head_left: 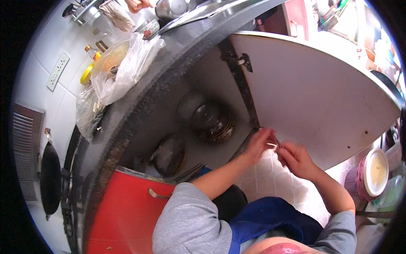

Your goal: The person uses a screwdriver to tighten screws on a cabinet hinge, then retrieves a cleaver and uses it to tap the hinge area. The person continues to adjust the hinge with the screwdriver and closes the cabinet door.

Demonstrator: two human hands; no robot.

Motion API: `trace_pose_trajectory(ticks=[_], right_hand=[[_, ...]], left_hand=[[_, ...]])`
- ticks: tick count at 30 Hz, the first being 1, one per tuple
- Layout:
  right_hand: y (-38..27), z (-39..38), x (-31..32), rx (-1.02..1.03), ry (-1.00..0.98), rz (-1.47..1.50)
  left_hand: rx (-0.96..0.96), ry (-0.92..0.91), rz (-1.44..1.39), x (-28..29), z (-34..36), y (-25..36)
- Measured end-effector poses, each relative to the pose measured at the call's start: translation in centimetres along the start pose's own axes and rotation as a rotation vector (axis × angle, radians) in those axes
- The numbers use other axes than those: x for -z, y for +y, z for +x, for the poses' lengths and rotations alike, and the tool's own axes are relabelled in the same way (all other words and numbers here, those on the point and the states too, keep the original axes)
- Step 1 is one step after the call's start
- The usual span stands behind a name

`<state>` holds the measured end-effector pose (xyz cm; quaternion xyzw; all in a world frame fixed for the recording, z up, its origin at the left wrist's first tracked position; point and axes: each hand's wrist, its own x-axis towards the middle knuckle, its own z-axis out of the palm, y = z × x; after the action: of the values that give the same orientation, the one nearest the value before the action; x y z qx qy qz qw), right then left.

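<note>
Head: right fingers (285, 155) pinch thin piece (278, 144); left fingers (266, 134), grip unclear; open door (313, 93) alongside; vessels (213, 122) in cabinet (207, 76).

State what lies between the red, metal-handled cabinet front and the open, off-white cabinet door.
Head view: a grey cabinet interior holding dark, rounded items, plus the bare left forearm.

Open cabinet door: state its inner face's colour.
The door's inner face is pale greyish white; see the head view.

Left fisheye camera, head-worn, faces steeply down from above, at near range, over the bare left hand (261, 143), bare right hand (298, 161) and flat whitish cabinet door (313, 95).
</note>
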<state>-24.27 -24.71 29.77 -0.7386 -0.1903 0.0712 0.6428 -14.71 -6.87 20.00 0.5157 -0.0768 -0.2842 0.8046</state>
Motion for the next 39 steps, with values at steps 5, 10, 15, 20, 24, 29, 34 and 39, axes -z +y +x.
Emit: trace_pose_trajectory(ticks=[5, 10, 15, 20, 24, 29, 34, 39], right_hand=[[-6.8, 4.6, -0.6, 0.265, 0.260, -0.144], [-11.4, 3.4, 0.1, 0.036, 0.217, -0.109], [-19.3, 2.9, -0.7, -0.392, -0.056, 0.004], [-31.0, 7.6, 0.9, -0.224, -0.204, -0.221], [-39.2, 13.4, -0.5, -0.346, 0.020, -0.136], [-48.8, 21.9, -4.8, -0.286, -0.091, -0.156], [-55.5, 32.0, -6.1, -0.081, -0.337, -0.360], [-60.0, 46.4, -4.5, 0.053, -0.235, -0.485]], left_hand=[[0.002, 0.016, -0.358, -11.4, -6.8, 5.7], [0.015, -0.046, 0.022, -12.7, -11.5, 9.2], [0.043, 0.061, 0.393, -14.7, -17.9, 15.2], [0.071, 0.197, 0.171, -16.2, -23.8, 26.7], [-0.161, 0.489, 0.553, -14.3, -26.7, 35.3], [-0.336, 0.829, 0.880, -7.4, -30.0, 42.3], [-0.388, 1.012, 1.066, -2.2, -31.2, 42.9], [-0.423, 1.098, 1.159, -1.3, -29.4, 41.5]])
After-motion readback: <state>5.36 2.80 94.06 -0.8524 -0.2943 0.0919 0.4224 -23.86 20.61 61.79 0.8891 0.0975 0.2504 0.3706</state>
